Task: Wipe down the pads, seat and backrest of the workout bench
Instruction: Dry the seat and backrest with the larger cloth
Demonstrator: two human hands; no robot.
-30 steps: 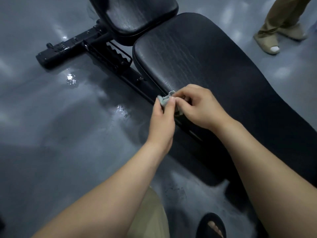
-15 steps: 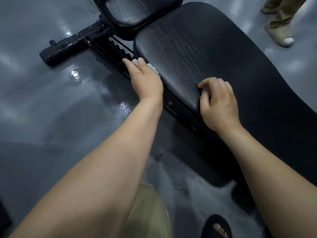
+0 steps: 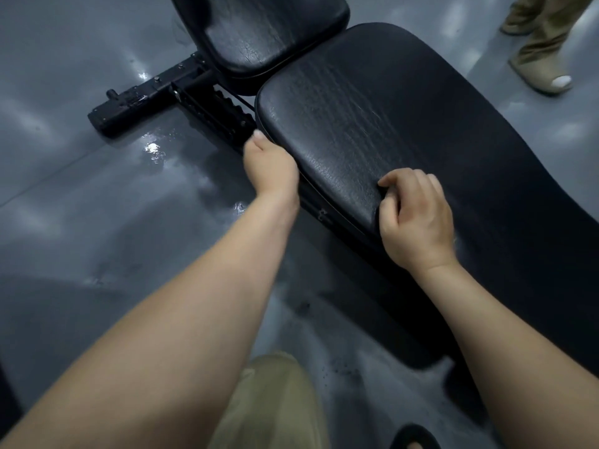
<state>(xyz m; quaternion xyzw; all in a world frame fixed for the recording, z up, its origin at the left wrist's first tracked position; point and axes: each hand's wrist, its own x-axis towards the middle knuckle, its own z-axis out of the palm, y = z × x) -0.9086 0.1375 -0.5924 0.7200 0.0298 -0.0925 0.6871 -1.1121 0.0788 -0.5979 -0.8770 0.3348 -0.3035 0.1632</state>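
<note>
The black workout bench lies across the view. Its long backrest pad (image 3: 405,108) runs from centre to right, and the smaller seat pad (image 3: 269,30) is at the top. My left hand (image 3: 269,166) is pressed against the near side edge of the backrest pad, close to the end by the seat. Only its thumb and back show, and the cloth is hidden under it. My right hand (image 3: 418,222) sits further along the same edge, fingers curled over the top of the pad and thumb on its side.
The bench's black metal frame and notched adjuster (image 3: 207,102) stick out to the left over a glossy grey floor with wet spots (image 3: 152,150). Another person's feet (image 3: 538,72) stand at the top right. My knee (image 3: 269,403) and sandalled foot (image 3: 411,439) are at the bottom.
My left hand took the cloth from between both hands and slid it up the pad's edge, then down onto its side. My right hand let go and settled on the pad edge.
</note>
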